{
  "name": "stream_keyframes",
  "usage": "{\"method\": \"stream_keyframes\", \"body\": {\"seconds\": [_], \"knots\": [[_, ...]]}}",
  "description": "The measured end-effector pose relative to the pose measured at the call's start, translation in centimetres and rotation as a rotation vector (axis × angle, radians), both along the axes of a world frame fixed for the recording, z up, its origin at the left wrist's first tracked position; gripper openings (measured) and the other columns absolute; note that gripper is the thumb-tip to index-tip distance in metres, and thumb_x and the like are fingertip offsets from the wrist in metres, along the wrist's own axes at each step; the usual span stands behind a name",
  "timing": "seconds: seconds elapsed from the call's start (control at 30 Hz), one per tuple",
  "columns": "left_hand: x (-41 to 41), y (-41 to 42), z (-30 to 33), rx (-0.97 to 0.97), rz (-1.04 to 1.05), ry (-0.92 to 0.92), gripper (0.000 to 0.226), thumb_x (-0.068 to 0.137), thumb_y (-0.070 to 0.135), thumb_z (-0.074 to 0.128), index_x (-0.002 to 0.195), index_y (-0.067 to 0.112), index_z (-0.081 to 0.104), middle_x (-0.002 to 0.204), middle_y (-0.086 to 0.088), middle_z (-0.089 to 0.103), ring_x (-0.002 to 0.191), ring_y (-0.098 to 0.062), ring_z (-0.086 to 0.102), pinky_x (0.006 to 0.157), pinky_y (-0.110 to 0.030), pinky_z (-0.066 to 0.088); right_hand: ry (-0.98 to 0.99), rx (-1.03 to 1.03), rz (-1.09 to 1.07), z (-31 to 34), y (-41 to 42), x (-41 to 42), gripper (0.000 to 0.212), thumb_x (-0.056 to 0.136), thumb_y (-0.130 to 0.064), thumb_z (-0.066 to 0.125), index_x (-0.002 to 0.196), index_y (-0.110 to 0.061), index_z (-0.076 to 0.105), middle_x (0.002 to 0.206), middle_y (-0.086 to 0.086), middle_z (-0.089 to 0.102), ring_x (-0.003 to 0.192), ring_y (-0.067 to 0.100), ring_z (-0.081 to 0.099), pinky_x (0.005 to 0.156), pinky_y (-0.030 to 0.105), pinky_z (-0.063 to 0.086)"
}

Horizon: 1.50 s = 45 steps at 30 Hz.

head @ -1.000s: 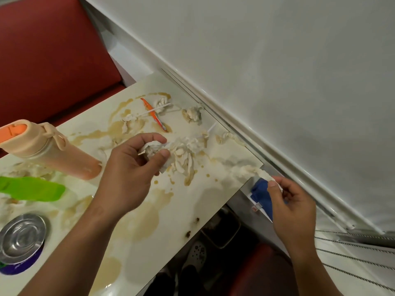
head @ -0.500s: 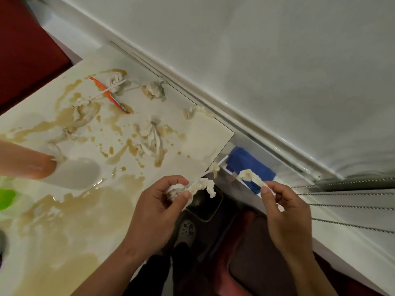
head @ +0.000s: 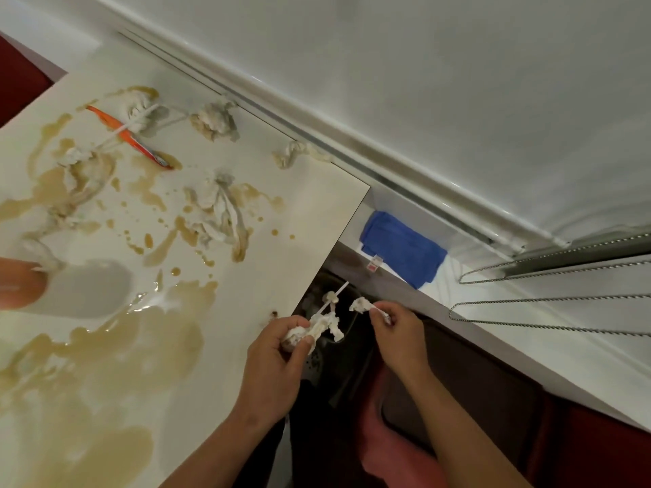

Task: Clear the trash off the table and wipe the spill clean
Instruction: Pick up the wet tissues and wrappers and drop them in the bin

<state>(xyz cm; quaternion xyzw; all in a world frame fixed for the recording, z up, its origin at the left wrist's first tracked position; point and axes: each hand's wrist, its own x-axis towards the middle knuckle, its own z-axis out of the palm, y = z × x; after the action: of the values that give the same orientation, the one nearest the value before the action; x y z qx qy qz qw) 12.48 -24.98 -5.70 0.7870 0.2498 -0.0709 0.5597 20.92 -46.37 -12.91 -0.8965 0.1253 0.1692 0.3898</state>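
Held trash, left: a soiled tissue wad [head: 318, 329] with a thin white stick [head: 334, 297] poking up and far from it, past the table's right edge, over the dark gap beside the table.
Left hand [head: 278, 361]: fingers and thumb curled round the soiled tissue wad, gripping it at the table's near right edge.
Held trash, right: a small tissue scrap [head: 361, 304], just right of the wad and apart from it.
Right hand [head: 396, 329]: fingertips pinch the small tissue scrap; the hand is beside the left one, not touching it, off the table.
Trash on the table: a stained tissue heap [head: 216, 209] at centre; a crumpled tissue [head: 215, 121] farther off; a twisted tissue [head: 296, 155] at the far right edge; a wet tissue strand [head: 75, 177] at left.
Wrapper: an orange wrapper [head: 130, 137] on the far left part, crossed by a white stick.
Spill: a brown spill [head: 116, 350] pools widely on the near part, with streaks and drops toward the far side.
Table [head: 281, 255]: pale and glossy.
Ledge: a blue cloth [head: 403, 248] lies folded on the white ledge [head: 528, 343], right of the table and far from the hands.
Left margin: an orange bottle [head: 19, 283], blurred, only partly in view.
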Motion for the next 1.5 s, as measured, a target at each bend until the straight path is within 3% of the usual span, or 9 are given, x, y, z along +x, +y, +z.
{"method": "stream_keyframes", "body": {"seconds": [0.23, 0.37, 0.47, 0.63, 0.8, 0.93, 1.13, 1.33, 1.5], "knots": [[-0.9, -0.1, -1.9, 0.015, 0.002, 0.009, 0.017, 0.094, 0.018, 0.071, 0.103, 0.033, 0.069, 0.098, 0.015, 0.068, 0.085, -0.006, 0.063, 0.069, -0.011, 0.045, 0.161, -0.099, 0.082, -8.1, 1.9, 1.5, 0.015, 0.098, -0.023, 0.065, 0.105, -0.017, 0.077, 0.103, 0.003, 0.076, 0.094, 0.019, 0.070, 0.075, 0.022, 0.043], [-1.1, -0.2, -2.1, -0.006, 0.003, -0.001, 0.018, 0.094, 0.016, 0.071, 0.104, 0.030, 0.069, 0.099, 0.014, 0.068, 0.085, -0.007, 0.063, 0.068, -0.012, 0.046, 0.232, -0.137, 0.137, -9.8, 2.5, 2.3, 0.028, 0.097, -0.025, 0.067, 0.121, -0.012, 0.072, 0.111, 0.007, 0.074, 0.088, 0.017, 0.068, 0.077, 0.020, 0.041], [-1.1, -0.5, -2.4, 0.002, -0.006, -0.013, 0.017, 0.094, 0.015, 0.071, 0.105, 0.027, 0.069, 0.101, 0.016, 0.068, 0.091, -0.006, 0.064, 0.073, -0.012, 0.048, 0.222, -0.129, 0.129, -9.6, 2.4, 2.4, 0.033, 0.097, -0.029, 0.068, 0.126, -0.013, 0.069, 0.105, 0.005, 0.072, 0.073, 0.007, 0.058, 0.074, 0.020, 0.041], [-0.7, -1.9, -3.1, 0.035, -0.049, -0.038, 0.018, 0.095, 0.018, 0.070, 0.110, 0.030, 0.068, 0.104, 0.024, 0.065, 0.096, -0.003, 0.064, 0.077, -0.016, 0.052, 0.166, -0.082, 0.116, -7.3, 0.7, 1.1, 0.027, 0.097, -0.028, 0.067, 0.121, -0.018, 0.073, 0.115, -0.002, 0.070, 0.093, 0.008, 0.062, 0.082, 0.020, 0.042], [1.2, -3.4, -4.6, 0.107, -0.119, -0.031, 0.020, 0.096, 0.016, 0.068, 0.114, 0.026, 0.068, 0.102, 0.024, 0.063, 0.097, 0.005, 0.061, 0.080, -0.007, 0.047, 0.099, -0.017, 0.064, -3.8, -1.5, -0.7, 0.020, 0.096, -0.025, 0.069, 0.115, -0.022, 0.074, 0.113, -0.011, 0.069, 0.104, 0.002, 0.061, 0.092, 0.017, 0.044], [3.4, -4.6, -6.8, 0.130, -0.179, 0.052, 0.019, 0.098, 0.015, 0.064, 0.114, 0.023, 0.070, 0.106, 0.013, 0.066, 0.094, -0.006, 0.063, 0.086, -0.019, 0.049, 0.056, 0.013, 0.019, -1.8, -3.0, -1.5, 0.017, 0.095, -0.022, 0.071, 0.111, -0.025, 0.075, 0.104, -0.016, 0.071, 0.094, -0.015, 0.063, 0.081, -0.002, 0.040], [5.8, -6.6, -11.4, 0.061, -0.210, 0.192, 0.017, 0.100, 0.011, 0.056, 0.110, 0.015, 0.070, 0.106, -0.002, 0.072, 0.099, -0.018, 0.067, 0.091, -0.032, 0.054, -0.008, 0.083, -0.003, -1.4, -4.1, -2.1, 0.019, 0.093, -0.019, 0.074, 0.105, -0.032, 0.074, 0.101, -0.019, 0.073, 0.094, -0.007, 0.068, 0.084, 0.008, 0.048], [7.5, -7.5, -14.8, -0.105, -0.234, 0.306, 0.041, 0.098, 0.003, 0.060, 0.138, 0.007, 0.052, 0.115, 0.004, 0.063, 0.112, -0.018, 0.060, 0.080, -0.002, 0.037, -0.031, 0.120, -0.007, -2.0, -5.4, -2.6, 0.017, 0.093, -0.017, 0.074, 0.108, -0.025, 0.076, 0.102, -0.018, 0.074, 0.098, -0.004, 0.069, 0.086, 0.012, 0.050], [7.7, -6.9, -16.2, -0.002, -0.264, 0.291, 0.070, 0.092, 0.017, 0.075, 0.151, 0.013, 0.038, 0.144, 0.001, 0.051, 0.128, -0.014, 0.052, 0.101, -0.017, 0.037, -0.027, 0.121, 0.013, -1.8, -5.6, -3.1, 0.017, 0.093, -0.016, 0.073, 0.108, -0.024, 0.076, 0.103, -0.018, 0.075, 0.099, -0.005, 0.068, 0.087, 0.010, 0.049]]}}
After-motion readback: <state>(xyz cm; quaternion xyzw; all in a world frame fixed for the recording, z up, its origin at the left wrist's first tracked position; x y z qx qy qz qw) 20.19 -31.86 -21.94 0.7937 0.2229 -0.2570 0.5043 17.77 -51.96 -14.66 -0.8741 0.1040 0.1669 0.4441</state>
